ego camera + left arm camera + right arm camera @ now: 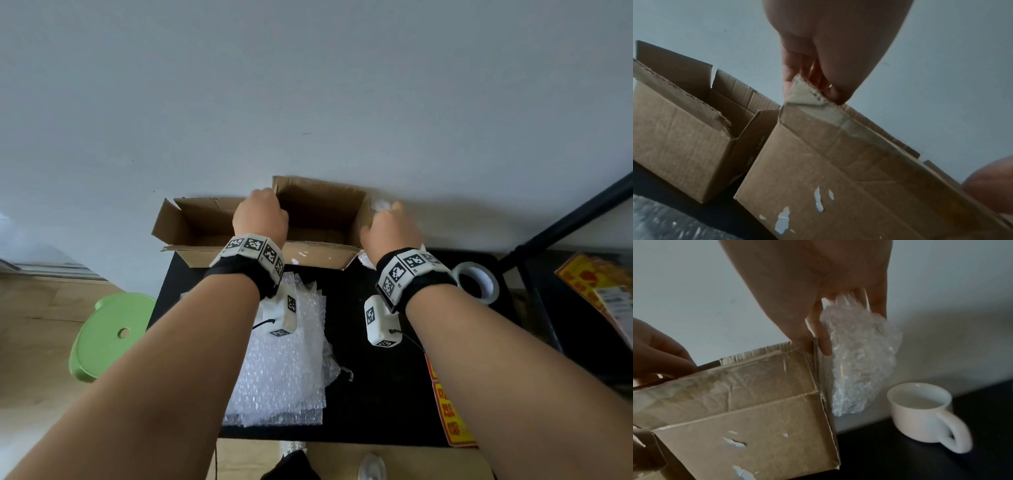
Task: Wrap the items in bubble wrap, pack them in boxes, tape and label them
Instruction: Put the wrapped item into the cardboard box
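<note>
2 open cardboard boxes stand side by side at the far edge of the black table (383, 404). The left hand (261, 219) pinches the left flap corner of the right box (322, 219); the left box (198, 222) sits just beside it. The right hand (390, 228) grips a bubble-wrapped bundle (861, 356) against that box's right wall, outside it. A white mug (920, 413) stands right of the box, a tape roll (476, 281) nearer still, and bubble wrap sheets (284, 363) lie in front.

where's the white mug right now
The white mug stands unwrapped on the black table, at the lower right of the right wrist view, just right of the bubble-wrapped bundle that the right hand holds beside the cardboard box.
</note>
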`<state>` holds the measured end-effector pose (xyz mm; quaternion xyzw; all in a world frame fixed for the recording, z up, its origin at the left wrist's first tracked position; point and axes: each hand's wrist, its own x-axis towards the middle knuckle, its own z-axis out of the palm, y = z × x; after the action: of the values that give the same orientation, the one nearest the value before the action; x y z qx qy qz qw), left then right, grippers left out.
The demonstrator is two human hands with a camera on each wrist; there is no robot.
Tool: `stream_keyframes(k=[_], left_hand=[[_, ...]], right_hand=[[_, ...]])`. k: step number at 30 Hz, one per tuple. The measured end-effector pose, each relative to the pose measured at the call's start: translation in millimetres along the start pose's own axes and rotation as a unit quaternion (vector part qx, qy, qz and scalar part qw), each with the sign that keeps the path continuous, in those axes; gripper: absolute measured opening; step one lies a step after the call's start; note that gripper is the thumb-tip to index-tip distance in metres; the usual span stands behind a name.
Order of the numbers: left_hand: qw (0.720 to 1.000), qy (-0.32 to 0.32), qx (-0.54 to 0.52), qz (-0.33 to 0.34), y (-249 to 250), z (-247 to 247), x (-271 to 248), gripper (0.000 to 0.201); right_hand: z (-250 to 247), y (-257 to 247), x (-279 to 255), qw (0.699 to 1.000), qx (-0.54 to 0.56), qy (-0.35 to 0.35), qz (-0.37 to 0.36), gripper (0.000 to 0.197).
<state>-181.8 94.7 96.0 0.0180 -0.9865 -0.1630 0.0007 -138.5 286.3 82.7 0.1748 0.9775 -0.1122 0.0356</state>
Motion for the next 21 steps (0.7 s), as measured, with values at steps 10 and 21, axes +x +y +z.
stream_keyframes(k=[10, 21], left_hand=[[0.997, 0.019, -0.058, -0.050, 56.9, -2.0, -77.8, 0.012], [0.986, -0.047, -0.116, -0.109, 73.1, 45.4, -170.8, 0.032]], right_hand=[[-37.3, 81.1, -44.5, 1.000, 0.002, 0.020, -0.001, 0.031], [-37.3, 161.9, -97.0, 0.999, -0.022, -0.003, -0.032, 0.032]])
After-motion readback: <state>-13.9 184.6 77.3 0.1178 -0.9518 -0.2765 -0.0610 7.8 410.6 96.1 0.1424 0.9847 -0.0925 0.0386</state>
